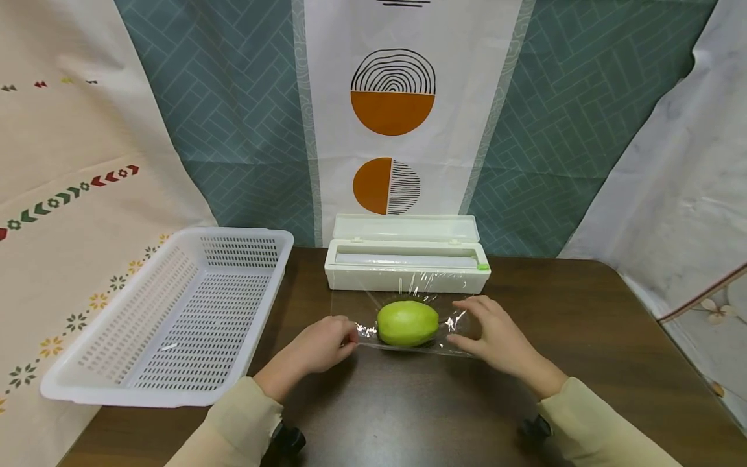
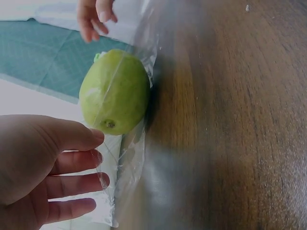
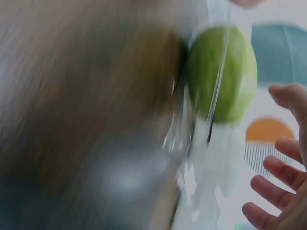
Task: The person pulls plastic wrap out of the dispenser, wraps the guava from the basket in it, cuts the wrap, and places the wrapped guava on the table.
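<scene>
A smooth green oval fruit (image 1: 407, 323), its exact kind unclear, sits on the table in front of the film box, with clear plastic wrap (image 1: 449, 329) spread around it. A fold of the wrap crosses the fruit in both wrist views. My left hand (image 1: 328, 342) pinches the wrap's edge beside the fruit's left end; in the left wrist view its thumb meets the index finger near the stem scar. On the other side, my right hand (image 1: 496, 334) has its fingers spread and apart, with nothing gripped in the right wrist view (image 3: 283, 177).
Behind the fruit stands a white plastic wrap box (image 1: 407, 277) with its lid raised, a film roll (image 1: 406, 261) inside and a green slider at its right end. A white perforated basket (image 1: 198, 331) stands on the left. Patterned cloths (image 1: 245, 130) hang behind the dark wooden table (image 1: 583, 324).
</scene>
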`<state>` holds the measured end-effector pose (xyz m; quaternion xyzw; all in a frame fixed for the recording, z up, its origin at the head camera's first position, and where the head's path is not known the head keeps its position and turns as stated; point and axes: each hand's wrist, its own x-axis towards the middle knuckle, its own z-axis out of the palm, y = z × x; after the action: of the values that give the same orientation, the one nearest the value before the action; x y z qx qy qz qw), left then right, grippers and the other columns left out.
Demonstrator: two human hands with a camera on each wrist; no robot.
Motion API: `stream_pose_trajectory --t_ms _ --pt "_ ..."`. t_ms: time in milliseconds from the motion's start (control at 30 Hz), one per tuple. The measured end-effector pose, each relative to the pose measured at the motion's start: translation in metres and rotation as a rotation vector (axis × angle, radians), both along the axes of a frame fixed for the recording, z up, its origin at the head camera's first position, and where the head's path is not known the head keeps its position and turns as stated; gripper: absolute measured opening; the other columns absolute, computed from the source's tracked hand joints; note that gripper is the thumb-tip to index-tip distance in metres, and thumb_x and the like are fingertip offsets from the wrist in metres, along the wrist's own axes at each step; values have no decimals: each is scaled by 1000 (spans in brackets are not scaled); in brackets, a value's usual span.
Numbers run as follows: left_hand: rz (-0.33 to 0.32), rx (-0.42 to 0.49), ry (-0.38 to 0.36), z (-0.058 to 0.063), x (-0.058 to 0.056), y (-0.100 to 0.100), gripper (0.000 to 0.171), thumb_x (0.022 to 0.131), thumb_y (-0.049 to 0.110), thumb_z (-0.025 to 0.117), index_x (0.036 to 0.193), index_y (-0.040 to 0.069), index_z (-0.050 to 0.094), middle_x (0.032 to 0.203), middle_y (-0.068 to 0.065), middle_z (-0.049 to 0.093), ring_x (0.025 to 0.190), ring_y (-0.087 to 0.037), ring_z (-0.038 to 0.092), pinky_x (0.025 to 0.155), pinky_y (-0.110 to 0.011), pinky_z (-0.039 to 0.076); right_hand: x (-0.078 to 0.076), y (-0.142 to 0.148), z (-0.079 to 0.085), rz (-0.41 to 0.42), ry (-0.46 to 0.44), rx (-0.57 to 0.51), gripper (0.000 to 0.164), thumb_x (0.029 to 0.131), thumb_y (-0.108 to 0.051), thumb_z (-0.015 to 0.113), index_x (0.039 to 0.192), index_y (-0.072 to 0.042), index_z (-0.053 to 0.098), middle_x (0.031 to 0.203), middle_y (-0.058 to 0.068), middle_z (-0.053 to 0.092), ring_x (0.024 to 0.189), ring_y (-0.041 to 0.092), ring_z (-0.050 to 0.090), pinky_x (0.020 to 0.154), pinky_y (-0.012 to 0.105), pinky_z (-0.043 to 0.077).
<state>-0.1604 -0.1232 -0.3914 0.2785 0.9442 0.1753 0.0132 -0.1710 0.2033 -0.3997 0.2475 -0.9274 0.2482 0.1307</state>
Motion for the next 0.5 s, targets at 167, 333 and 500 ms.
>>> stream_pose_trajectory --t_ms 167,333,500 --pt "-5 7 6 0 -1 1 9 84 11 67 76 14 63 73 5 56 68 -9 49 60 -25 44 5 -34 2 115 59 175 97 63 -52 83 139 -9 43 136 11 49 121 30 51 93 51 46" --pt "-35 7 39 -1 -2 2 10 84 11 66 75 14 62 71 6 56 67 -9 50 69 -31 47 2 -53 -2 162 46 292 107 61 -53 83 146 -10 33 147 14 38 132 32 42 100 51 42" --pt "-43 8 56 -1 -3 3 14 83 11 66 71 16 60 68 7 53 65 -7 49 76 -36 47 -4 -58 -3 176 74 325 89 69 -43 82 141 -9 42 142 15 45 128 32 47 99 49 43"
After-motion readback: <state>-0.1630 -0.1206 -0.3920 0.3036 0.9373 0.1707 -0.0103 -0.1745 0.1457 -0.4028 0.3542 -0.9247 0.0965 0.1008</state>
